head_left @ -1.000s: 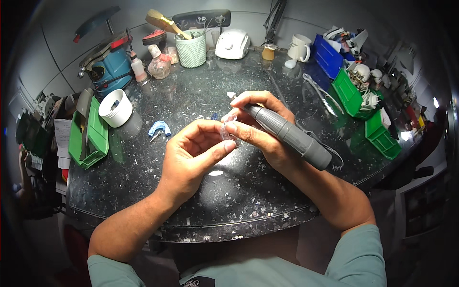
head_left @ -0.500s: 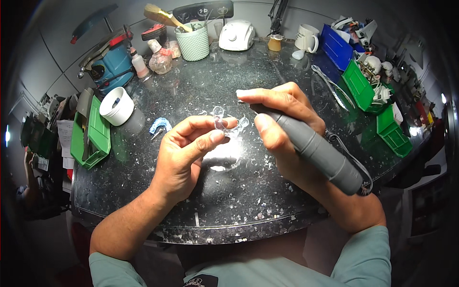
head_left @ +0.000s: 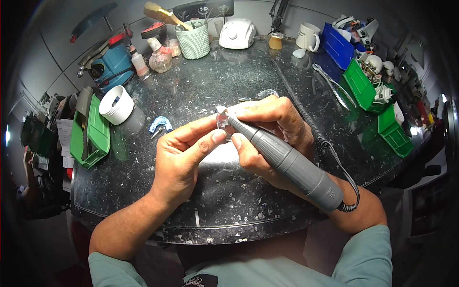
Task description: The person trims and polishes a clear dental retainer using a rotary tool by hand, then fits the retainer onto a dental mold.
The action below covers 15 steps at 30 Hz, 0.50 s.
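Note:
My left hand [head_left: 178, 155] pinches a clear plastic dental aligner [head_left: 223, 122] between thumb and fingertips, above the middle of the bench. Wrapped around a dark grey rotary handpiece [head_left: 292, 165], my right hand [head_left: 283, 119] holds it slanted, its narrow end up at the aligner. Fingers of both hands almost meet there and cover most of the clear piece. The very tip of the handpiece is too small to make out. Left of my left hand lies a blue dental piece, arch-shaped [head_left: 160, 125]. Beyond my right hand is another clear piece [head_left: 267, 93].
The handpiece cord [head_left: 306, 115] runs across the bench [head_left: 229, 210] on the right. A green bin [head_left: 93, 136] and white tub [head_left: 117, 106] stand left; further green bins [head_left: 363, 88] stand right. A textured pot [head_left: 192, 42], white control box [head_left: 237, 33] and mug [head_left: 307, 37] line the back.
My right hand has moved left, bringing the handpiece's narrow end from apart to right up against the aligner. The left hand has stayed nearly in place, and the aligner looks turned.

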### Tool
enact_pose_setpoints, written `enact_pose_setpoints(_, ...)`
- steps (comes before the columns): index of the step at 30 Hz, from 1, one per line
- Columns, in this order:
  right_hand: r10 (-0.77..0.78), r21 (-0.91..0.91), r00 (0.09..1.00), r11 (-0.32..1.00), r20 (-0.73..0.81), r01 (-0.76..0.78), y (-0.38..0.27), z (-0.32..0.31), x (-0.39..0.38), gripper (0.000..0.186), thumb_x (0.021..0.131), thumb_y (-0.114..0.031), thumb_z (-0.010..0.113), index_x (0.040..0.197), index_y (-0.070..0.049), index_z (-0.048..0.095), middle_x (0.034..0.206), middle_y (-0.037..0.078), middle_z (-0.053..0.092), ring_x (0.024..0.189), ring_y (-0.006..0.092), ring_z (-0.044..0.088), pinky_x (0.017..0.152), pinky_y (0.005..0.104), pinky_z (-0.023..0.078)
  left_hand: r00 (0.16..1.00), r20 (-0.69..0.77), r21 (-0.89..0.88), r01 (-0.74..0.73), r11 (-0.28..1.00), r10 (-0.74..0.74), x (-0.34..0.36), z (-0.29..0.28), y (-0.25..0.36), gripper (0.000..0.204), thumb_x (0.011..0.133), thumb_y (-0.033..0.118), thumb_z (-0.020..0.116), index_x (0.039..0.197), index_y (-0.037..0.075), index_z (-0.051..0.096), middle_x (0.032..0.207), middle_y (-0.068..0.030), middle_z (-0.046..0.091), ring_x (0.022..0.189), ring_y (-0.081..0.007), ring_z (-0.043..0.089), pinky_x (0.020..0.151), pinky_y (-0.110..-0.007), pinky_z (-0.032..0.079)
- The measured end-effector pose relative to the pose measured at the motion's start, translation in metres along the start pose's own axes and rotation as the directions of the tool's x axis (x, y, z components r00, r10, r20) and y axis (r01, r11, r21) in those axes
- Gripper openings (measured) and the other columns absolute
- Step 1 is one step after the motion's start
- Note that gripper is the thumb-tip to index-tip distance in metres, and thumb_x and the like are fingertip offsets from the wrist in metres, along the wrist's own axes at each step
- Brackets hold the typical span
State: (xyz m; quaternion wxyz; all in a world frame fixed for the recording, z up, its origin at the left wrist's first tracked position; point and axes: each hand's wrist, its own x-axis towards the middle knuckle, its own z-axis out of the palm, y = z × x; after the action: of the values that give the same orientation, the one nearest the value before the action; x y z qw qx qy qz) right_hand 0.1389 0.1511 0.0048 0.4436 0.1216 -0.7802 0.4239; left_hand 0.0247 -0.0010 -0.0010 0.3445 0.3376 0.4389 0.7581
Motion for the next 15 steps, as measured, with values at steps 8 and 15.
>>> enact_pose_setpoints(8,-0.184,-0.149,0.979,0.974,-0.088,0.170,-0.0028,0.0047,0.0059,0.036,0.070,0.002,0.075,0.102,-0.004,0.059,0.088,0.012,0.065,0.083,0.0259,0.069,0.079,0.0352,0.056,0.995,-0.074,0.046,-0.063,0.997,0.066,-0.0019,0.0003,-0.0008,0.027,0.088,-0.001,0.070,0.115,-0.003,0.067,0.112,-0.0142,0.071,0.106,-0.0171,0.066,0.099,-0.032,0.050)
enact_pose_setpoints(15,-0.204,-0.090,0.976,0.976,-0.070,0.198,0.0009,0.0015,0.0068,0.037,0.068,0.003,0.073,0.101,-0.004,0.059,0.090,0.012,0.066,0.081,0.0261,0.068,0.084,0.0379,0.056,0.985,-0.103,0.120,-0.128,0.984,0.141,-0.0033,-0.0009,-0.0037,0.026,0.087,-0.003,0.070,0.113,-0.004,0.067,0.109,-0.0137,0.071,0.098,-0.0161,0.069,0.090,-0.028,0.054)
